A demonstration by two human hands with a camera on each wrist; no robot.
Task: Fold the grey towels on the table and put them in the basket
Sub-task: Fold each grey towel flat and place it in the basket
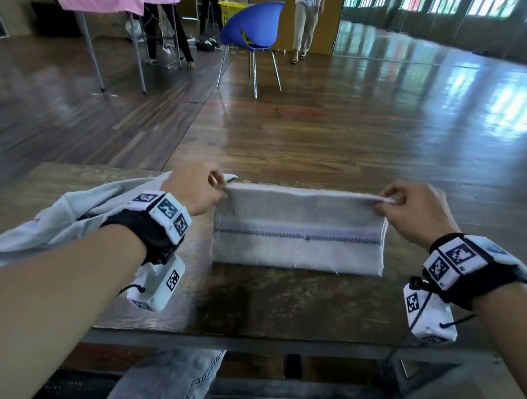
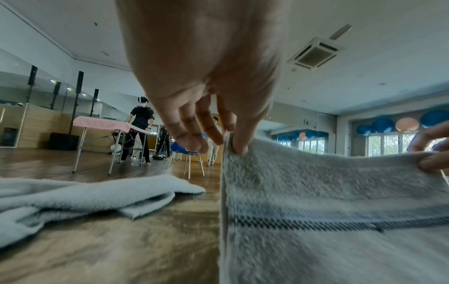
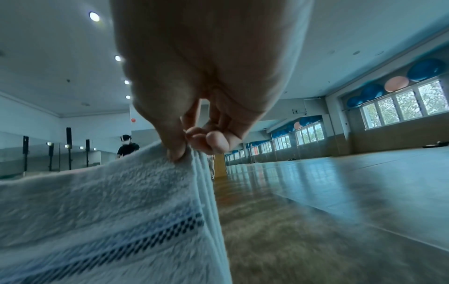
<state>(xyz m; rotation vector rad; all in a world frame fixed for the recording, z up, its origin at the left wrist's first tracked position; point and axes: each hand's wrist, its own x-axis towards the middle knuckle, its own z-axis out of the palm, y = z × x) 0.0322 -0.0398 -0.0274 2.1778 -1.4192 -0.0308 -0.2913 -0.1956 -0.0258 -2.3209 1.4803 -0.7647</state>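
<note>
A folded grey towel with a dark stitched stripe hangs stretched above the wooden table. My left hand pinches its top left corner, thumb in front, seen close in the left wrist view at the towel under my left hand. My right hand pinches the top right corner; the right wrist view shows the thumb pressed on the towel beneath my right hand. A second grey towel lies crumpled on the table at the left, partly under my left forearm. No basket for the towels shows near the table.
Beyond the table is open wooden floor. A blue chair stands ahead with a yellow basket behind it. A pink-covered table stands far left with people near it; another person walks by the far door.
</note>
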